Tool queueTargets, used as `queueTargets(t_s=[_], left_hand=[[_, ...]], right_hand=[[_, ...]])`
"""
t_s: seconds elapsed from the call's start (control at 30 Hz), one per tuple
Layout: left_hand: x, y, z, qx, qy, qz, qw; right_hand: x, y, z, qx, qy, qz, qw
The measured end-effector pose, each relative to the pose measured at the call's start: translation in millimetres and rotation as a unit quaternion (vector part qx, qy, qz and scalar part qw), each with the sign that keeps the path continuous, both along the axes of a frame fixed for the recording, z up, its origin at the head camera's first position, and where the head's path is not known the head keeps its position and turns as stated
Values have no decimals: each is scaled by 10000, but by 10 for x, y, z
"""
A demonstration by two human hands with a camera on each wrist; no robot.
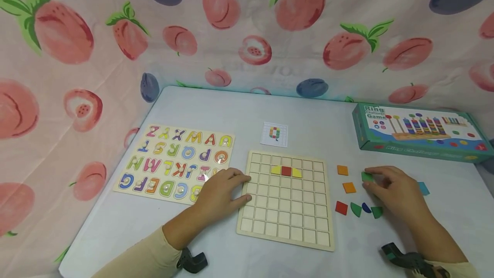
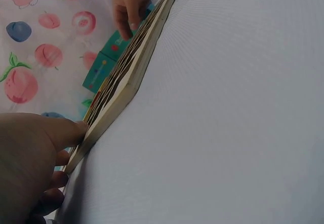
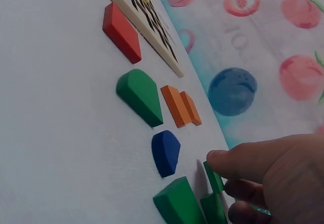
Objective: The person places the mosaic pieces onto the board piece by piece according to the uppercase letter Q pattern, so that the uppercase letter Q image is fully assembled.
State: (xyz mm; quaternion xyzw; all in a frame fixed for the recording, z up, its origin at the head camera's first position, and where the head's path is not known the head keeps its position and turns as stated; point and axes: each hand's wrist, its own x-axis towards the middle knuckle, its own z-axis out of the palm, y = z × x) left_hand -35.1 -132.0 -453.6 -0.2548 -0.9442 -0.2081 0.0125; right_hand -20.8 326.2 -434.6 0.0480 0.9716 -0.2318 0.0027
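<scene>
A wooden grid board lies in the middle of the table, with a red square between two yellow pieces in an upper row. At its left edge rests my left hand, thumb and fingertips touching the rim. My right hand pinches a small green block between thumb and fingers, right of the board. Near it lie two orange squares, a red square block, a blue rounded piece and green quarter-round pieces. A blue piece shows partly behind the right hand.
A letter puzzle board lies at the left, partly under my left forearm. Behind the grid board is a small card with a coloured pattern. A green game box stands at the back right, before the fruit-print cloth.
</scene>
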Motion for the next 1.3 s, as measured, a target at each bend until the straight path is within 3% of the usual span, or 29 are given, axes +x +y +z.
queueTargets(t_s=[0.8, 1.3], left_hand=[[1, -6, 0, 71, 64, -13, 10000], [0, -16, -4, 22, 57, -17, 10000]], right_hand=[[-44, -22, -10, -32, -194, -71, 9998], [-84, -197, 55, -440, -61, -72, 9990]])
